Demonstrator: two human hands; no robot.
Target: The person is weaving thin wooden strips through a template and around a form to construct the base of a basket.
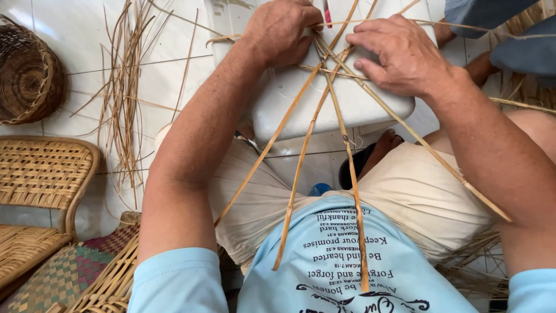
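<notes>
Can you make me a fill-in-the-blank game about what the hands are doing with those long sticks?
1. Both hands press crossed cane strips onto a ____ stool.
2. The left hand and right hand meet where the strips ____.
3. The round woven basket lies on the person's ____ side.

Missing words: white; cross; left

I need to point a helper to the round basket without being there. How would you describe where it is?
Start at the white stool where both hands cross cane strips, then look far left across the tiled floor. The round basket lies at the frame's upper left edge, above the woven chair seat; it alone is dark brown and coiled.
</notes>
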